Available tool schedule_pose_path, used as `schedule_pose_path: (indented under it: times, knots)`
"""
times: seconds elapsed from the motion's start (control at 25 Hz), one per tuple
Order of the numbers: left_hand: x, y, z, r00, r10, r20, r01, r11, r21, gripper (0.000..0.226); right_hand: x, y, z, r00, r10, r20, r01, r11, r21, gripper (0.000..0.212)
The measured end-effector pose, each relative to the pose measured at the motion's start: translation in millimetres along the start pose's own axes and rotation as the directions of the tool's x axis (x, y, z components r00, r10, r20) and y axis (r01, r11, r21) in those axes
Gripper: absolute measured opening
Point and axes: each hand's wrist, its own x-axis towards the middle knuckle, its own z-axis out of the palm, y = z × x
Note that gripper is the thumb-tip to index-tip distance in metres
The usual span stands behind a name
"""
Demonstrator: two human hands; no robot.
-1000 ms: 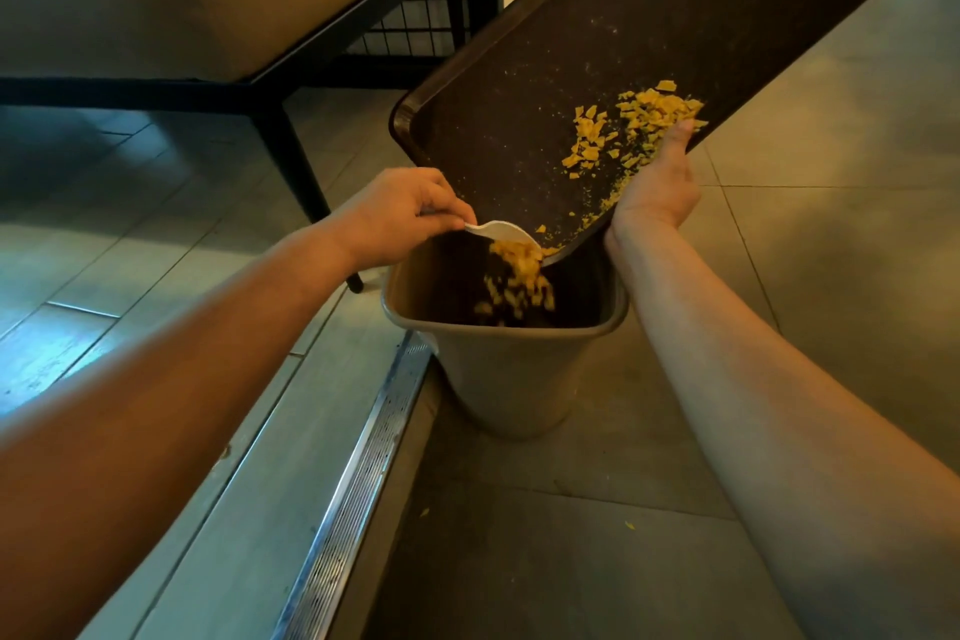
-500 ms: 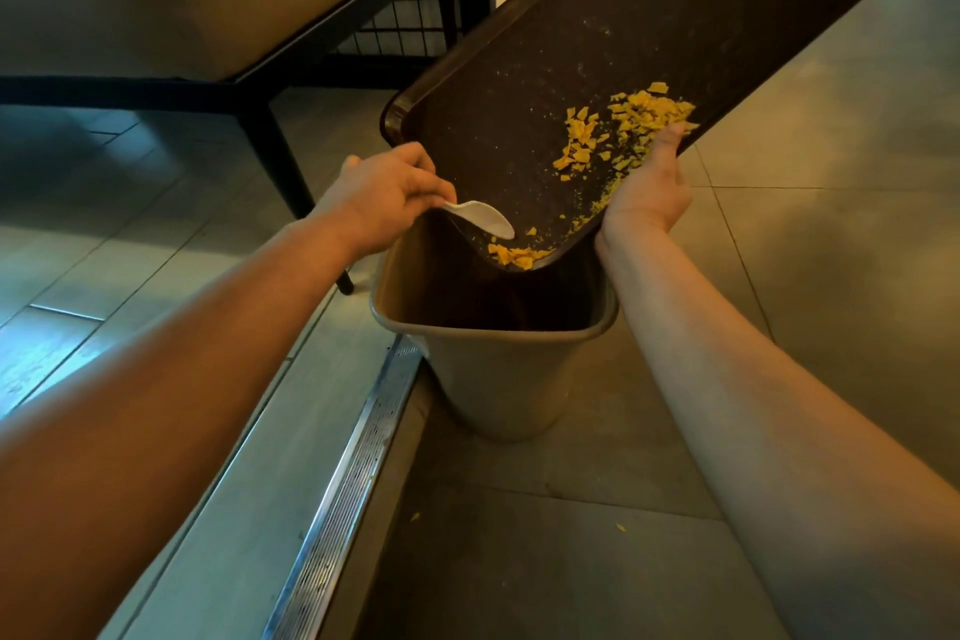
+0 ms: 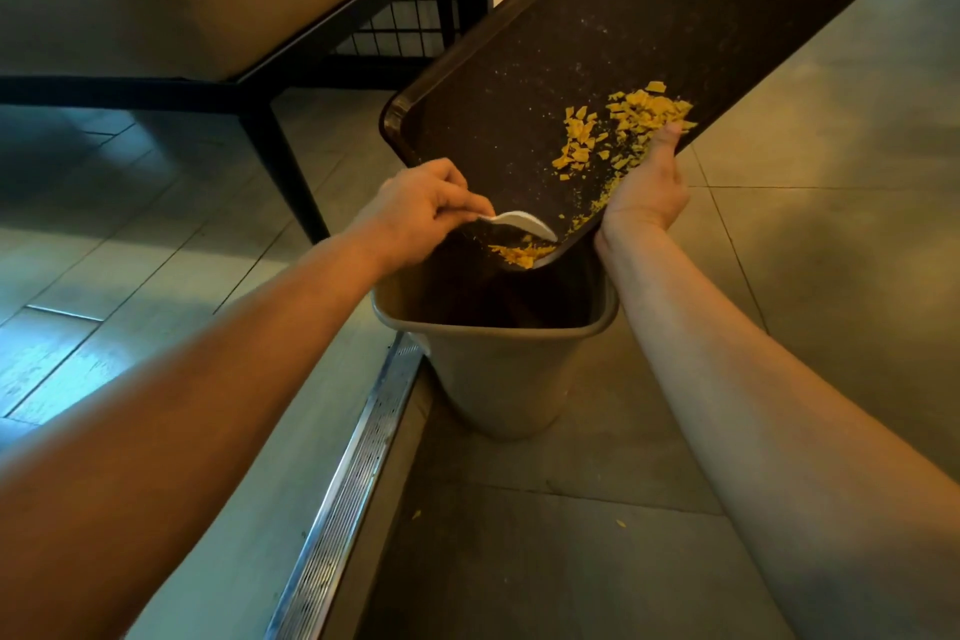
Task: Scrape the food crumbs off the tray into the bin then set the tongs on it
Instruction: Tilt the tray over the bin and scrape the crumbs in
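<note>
Both hands grip: left (image 3: 421, 208) pinches a white scraper (image 3: 522, 224), right (image 3: 647, 187) clasps the tilted tray (image 3: 675, 5) over the bin (image 3: 498, 369).

White scraper (image 3: 522, 224) now lower toward the tray's (image 3: 675, 0) bottom corner (crumbs (image 3: 519, 254) heaped below it).

The dark brown tray (image 3: 649, 42) tilts steeply, its lowest corner dipping over the open mouth of the tan bin (image 3: 498, 369). Yellow crumbs (image 3: 623, 125) cluster along the tray's right edge above the bin, and a smaller heap sits at that lowest corner under a white scraper (image 3: 519, 224).
</note>
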Motion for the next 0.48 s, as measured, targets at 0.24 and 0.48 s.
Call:
schedule_pose_path:
  times: [0.24,0.48]
  knots:
    - [-8,-9,-18,0.998,-0.017,0.068,0.013,0.999,0.053,0.023,-4,-3,0,1.000,0.008,0.014,-0.008,1.000,-0.003,0.026]
    - [0,4,-1,0.999,0.002,-0.037,-0.002,1.000,-0.013,0.024,-6,-3,-1,1.000,0.010,0.011,-0.010,1.000,0.002,0.026]
